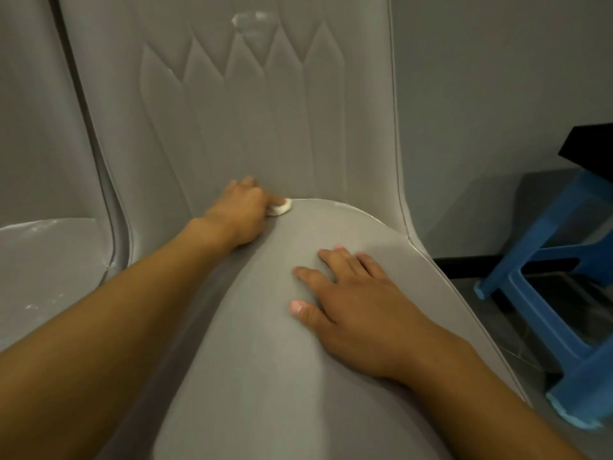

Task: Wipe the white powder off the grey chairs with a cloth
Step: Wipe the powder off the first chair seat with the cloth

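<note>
A grey padded chair (258,376) fills the middle of the view, its quilted backrest rising behind the seat. My left hand (240,212) grips a small wadded white cloth (280,207) and presses it into the crease where seat meets backrest. A thin line of white powder (341,204) runs along the seat's back edge to the right of the cloth. My right hand (351,300) lies flat on the seat, fingers spread. A second grey chair (43,260) at the left carries white powder streaks on its seat.
A blue plastic stool (560,293) stands on the dark floor at the right, close to the chair's edge. A black object (590,147) juts in above it. A grey wall (491,94) is behind.
</note>
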Available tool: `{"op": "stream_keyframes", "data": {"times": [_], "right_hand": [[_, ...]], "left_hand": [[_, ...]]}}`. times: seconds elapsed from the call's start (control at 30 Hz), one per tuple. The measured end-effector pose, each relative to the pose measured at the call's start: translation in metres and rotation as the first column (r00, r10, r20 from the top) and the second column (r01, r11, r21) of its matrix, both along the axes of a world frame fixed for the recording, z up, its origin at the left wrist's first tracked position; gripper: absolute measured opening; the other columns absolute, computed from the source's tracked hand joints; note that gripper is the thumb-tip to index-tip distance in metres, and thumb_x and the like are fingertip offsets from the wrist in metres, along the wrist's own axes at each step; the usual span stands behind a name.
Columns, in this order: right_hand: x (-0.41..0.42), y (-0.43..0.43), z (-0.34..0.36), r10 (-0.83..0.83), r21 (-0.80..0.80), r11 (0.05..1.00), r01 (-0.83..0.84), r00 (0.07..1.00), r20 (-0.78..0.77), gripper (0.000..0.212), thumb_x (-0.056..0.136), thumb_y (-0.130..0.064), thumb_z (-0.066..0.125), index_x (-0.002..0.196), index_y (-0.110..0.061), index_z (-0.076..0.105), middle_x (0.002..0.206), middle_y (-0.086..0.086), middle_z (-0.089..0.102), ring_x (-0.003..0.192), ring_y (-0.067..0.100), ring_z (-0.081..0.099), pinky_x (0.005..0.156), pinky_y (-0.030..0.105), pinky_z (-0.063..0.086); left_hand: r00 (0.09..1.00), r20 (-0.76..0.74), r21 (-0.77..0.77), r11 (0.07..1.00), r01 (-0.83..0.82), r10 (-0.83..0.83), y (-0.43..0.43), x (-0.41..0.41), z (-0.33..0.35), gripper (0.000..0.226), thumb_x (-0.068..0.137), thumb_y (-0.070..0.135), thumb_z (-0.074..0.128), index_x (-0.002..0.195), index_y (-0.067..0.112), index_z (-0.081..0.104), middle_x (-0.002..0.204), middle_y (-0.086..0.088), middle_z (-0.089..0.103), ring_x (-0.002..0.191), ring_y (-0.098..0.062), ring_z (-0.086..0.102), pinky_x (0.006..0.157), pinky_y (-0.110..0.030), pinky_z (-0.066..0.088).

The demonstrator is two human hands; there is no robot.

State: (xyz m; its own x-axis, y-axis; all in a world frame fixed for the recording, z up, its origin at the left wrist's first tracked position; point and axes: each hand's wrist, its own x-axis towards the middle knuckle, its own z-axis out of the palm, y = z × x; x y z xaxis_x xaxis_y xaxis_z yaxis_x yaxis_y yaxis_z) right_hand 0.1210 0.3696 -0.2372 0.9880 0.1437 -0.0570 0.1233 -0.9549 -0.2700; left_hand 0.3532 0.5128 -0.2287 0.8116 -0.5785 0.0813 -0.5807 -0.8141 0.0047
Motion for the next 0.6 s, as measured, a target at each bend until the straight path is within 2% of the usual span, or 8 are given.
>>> {"op": "stream_keyframes", "data": {"times": [0.07,0.2,0.27,0.33,0.43,0.5,0.6], "right_hand": [[0.0,0.001,0.0,0.002,-0.003,1.0,-0.002,1.0,-0.005,0.06,0.101,-0.061,0.018,0.156,-0.037,0.013,0.165,0.004,0.004,0.153,0.02,-0.007,0.124,0.042,-0.005],[0.001,0.0,-0.003,0.006,-0.013,1.0,-0.006,1.0,0.001,0.066,0.096,-0.066,0.009,0.155,-0.038,0.011,0.165,0.003,0.004,0.153,0.019,-0.006,0.124,0.042,-0.004],[0.001,-0.001,-0.004,0.004,-0.012,1.0,-0.004,1.0,0.015,0.079,0.083,-0.07,-0.004,0.154,-0.039,0.011,0.165,0.002,0.004,0.153,0.019,-0.005,0.125,0.041,-0.003],[0.002,0.0,-0.005,0.002,-0.009,1.0,-0.002,1.0,0.023,0.085,0.077,-0.071,-0.009,0.154,-0.04,0.011,0.165,0.001,0.005,0.153,0.018,-0.005,0.125,0.04,-0.003],[0.002,0.0,-0.006,0.001,-0.02,1.0,0.0,1.0,0.032,0.086,0.076,-0.072,-0.011,0.154,-0.041,0.009,0.165,-0.001,0.005,0.153,0.016,-0.004,0.125,0.039,-0.003],[0.002,-0.001,-0.005,0.0,-0.025,1.0,0.001,1.0,0.031,0.087,0.075,-0.072,-0.012,0.154,-0.042,0.009,0.165,-0.002,0.004,0.153,0.015,-0.005,0.125,0.038,-0.004],[0.001,0.0,-0.004,-0.002,-0.031,1.0,0.003,1.0,0.029,0.088,0.074,-0.073,-0.013,0.154,-0.042,0.008,0.165,-0.004,0.004,0.153,0.015,-0.005,0.125,0.037,-0.004]], "left_hand": [[0.994,-0.014,-0.011,0.994,-0.108,0.108,0.031,0.0,-0.002,0.047,0.101,0.023,0.048,0.142,0.044,0.054,0.132,-0.018,0.052,0.121,-0.043,0.05,0.112,-0.045,0.038],[0.98,-0.056,-0.067,0.978,-0.196,0.192,0.073,-0.013,0.002,0.039,0.102,0.034,0.049,0.138,0.047,0.058,0.136,-0.016,0.054,0.122,-0.043,0.052,0.113,-0.045,0.039],[0.964,-0.031,-0.124,0.956,-0.267,0.265,0.089,-0.022,0.007,0.037,0.102,0.032,0.051,0.135,0.045,0.06,0.134,-0.016,0.053,0.122,-0.043,0.052,0.11,-0.047,0.042],[0.944,0.003,-0.122,0.937,-0.326,0.329,0.097,-0.035,0.01,0.032,0.103,0.026,0.048,0.126,0.042,0.063,0.122,-0.014,0.05,0.116,-0.042,0.051,0.104,-0.049,0.044],[0.937,-0.052,-0.053,0.936,-0.347,0.345,0.093,-0.048,0.009,0.024,0.103,0.021,0.043,0.117,0.027,0.061,0.115,-0.015,0.05,0.109,-0.041,0.053,0.098,-0.046,0.045],[0.947,-0.12,0.013,0.954,-0.298,0.298,0.094,-0.05,0.017,0.024,0.105,0.023,0.044,0.115,0.018,0.066,0.114,-0.014,0.059,0.101,-0.035,0.058,0.092,-0.039,0.046],[0.928,-0.253,0.061,0.962,-0.267,0.274,0.109,-0.053,0.032,0.033,0.106,0.043,0.046,0.106,0.024,0.073,0.104,-0.001,0.07,0.093,-0.024,0.063,0.09,-0.036,0.049]]}}
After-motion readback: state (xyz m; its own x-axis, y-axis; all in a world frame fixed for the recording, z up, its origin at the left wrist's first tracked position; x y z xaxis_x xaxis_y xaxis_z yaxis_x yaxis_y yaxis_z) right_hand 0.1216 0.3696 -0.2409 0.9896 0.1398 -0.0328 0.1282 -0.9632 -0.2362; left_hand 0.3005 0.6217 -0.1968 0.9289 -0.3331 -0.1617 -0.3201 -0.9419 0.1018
